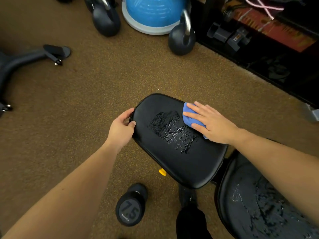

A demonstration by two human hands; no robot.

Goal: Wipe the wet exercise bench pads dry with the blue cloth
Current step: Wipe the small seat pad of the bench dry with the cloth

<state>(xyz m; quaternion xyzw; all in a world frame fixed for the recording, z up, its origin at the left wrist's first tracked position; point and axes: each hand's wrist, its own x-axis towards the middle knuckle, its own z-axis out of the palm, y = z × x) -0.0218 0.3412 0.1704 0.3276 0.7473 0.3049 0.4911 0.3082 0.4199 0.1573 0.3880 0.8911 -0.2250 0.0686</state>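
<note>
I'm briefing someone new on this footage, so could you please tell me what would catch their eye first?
Probably the two hands at centre: the right hand presses a blue cloth flat on the far right edge of the black seat pad, while the left hand grips its left rim. Next, the glistening water patch mid-pad, and the wet back pad at lower right. The blue balance dome stands out at top.

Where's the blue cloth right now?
In the head view, the blue cloth lies under the right hand on the seat pad's far right edge, beside the wet patch.

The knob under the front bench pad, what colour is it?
Yellow. The knob peeks out below the pad's left edge in the head view.
</note>
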